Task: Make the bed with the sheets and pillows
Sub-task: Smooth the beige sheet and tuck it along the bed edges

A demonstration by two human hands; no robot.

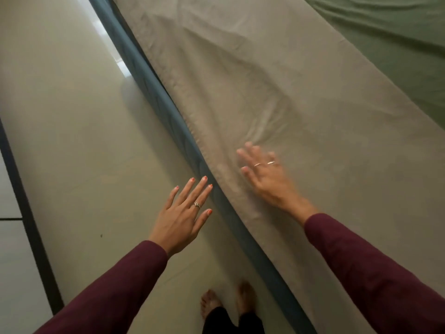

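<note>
A beige sheet lies over the bed, wrinkled near its middle, its edge running along the blue-grey mattress side. My right hand, blurred, lies flat on the sheet near that edge with fingers spread. Creases fan out from its fingertips. My left hand hovers open with straight fingers just left of the mattress edge, over the floor, holding nothing. A green sheet covers the far right part of the bed. No pillows are in view.
The beige floor stretches along the bed's left side. A dark frame strip borders it at the far left. My bare feet stand on the floor close to the mattress edge.
</note>
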